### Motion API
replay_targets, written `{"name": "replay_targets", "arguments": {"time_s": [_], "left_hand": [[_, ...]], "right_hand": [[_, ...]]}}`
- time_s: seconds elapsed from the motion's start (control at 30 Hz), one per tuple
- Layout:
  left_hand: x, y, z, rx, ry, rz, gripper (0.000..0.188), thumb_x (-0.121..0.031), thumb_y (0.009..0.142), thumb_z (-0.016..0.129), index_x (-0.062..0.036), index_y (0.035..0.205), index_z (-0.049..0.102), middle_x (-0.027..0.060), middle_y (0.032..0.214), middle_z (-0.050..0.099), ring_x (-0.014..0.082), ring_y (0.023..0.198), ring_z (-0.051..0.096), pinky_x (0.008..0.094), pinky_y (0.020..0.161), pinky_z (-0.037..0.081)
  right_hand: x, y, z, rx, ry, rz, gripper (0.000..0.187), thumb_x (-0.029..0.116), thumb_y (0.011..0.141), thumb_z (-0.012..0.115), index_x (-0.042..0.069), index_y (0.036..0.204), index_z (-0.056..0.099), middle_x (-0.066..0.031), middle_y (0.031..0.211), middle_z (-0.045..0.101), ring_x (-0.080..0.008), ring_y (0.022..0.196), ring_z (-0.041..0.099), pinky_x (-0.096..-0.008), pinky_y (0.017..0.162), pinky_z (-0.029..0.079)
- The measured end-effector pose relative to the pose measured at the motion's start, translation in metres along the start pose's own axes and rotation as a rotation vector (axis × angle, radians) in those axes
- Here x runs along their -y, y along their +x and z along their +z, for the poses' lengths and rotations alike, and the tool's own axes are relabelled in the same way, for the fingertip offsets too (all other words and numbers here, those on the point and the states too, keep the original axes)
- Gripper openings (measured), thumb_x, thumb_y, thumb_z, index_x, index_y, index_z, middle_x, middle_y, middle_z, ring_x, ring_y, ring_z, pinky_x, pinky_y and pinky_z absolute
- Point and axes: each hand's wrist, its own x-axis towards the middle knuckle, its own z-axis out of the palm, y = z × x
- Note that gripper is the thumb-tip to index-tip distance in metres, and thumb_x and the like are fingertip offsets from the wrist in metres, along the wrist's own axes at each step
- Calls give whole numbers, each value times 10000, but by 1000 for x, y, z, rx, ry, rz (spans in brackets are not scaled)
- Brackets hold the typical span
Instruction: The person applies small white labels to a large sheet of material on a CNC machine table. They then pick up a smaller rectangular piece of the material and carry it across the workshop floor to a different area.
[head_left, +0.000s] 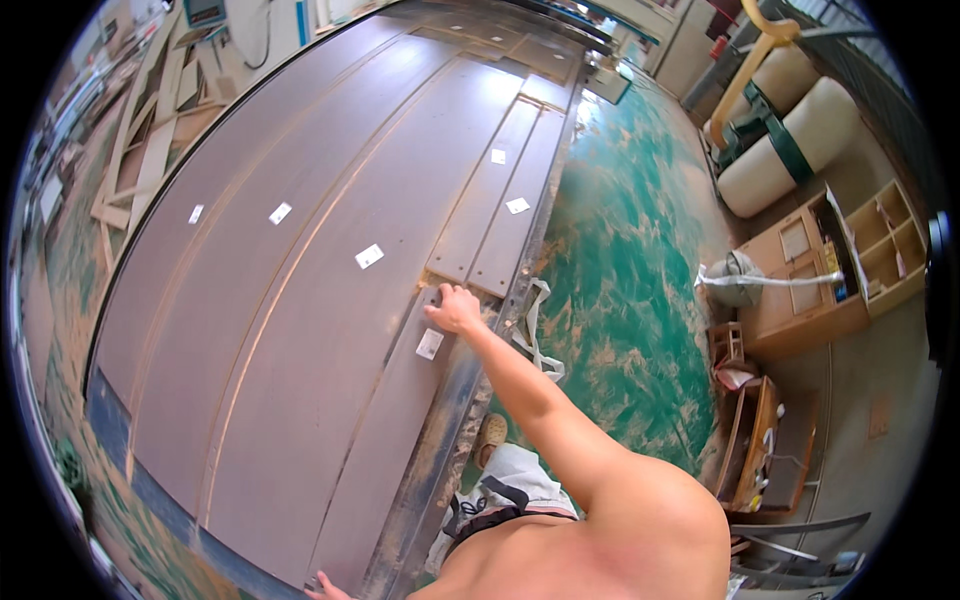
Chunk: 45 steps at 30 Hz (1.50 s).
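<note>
The right hand (455, 308) lies flat, fingers spread, gripping nothing, on the far end of a narrow brown panel strip (385, 440) whose long axis runs toward 7 o'clock, where the left hand (325, 589), barely visible, touches its near end.

Your left hand (325, 590) is cut off by the bottom edge, so only fingertips show. Far beyond your right hand (455, 308), the board's (300, 330) top end blurs.
</note>
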Motion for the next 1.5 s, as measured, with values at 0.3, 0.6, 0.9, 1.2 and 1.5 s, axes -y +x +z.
{"name": "replay_targets", "arguments": {"time_s": [0.3,0.6,0.9,1.2,1.5], "left_hand": [[-72,-78,35,-145,135,5,768,-356,816,642,16,1395,301,256,1363,397,350,1186,473,447,995,397],[-113,-192,192,-119,62,7,742,-420,829,551,6,1390,320,276,1359,384,367,1169,474,470,954,412],[-237,-318,320,-145,92,24,673,-439,842,508,-20,1357,400,248,1307,472,390,1102,530,458,942,411],[-388,-379,462,-114,114,94,661,-484,842,504,-69,1353,430,232,1306,488,388,1151,495,470,970,367],[-454,-430,591,-152,404,280,684,-452,859,553,-62,1390,371,252,1308,472,400,1190,463,451,991,381]], "right_hand": [[-91,13,-106,-243,88,-71,572,430,753,621,33,1158,544,-178,1021,579,-342,1013,532,-439,889,420],[-241,159,-229,-257,-6,-47,545,436,757,599,11,1096,563,-191,1036,570,-342,1026,521,-437,879,427],[-299,321,-276,-172,-8,-26,546,417,783,606,-1,1130,545,-200,1114,553,-353,1122,482,-465,928,390],[-347,500,-341,-66,-89,137,622,453,787,564,22,1230,493,-213,1227,534,-354,1175,490,-469,967,401],[-377,714,-330,1,-80,-100,596,424,764,560,72,1245,540,-191,1216,552,-353,1138,512,-443,965,410]]}}
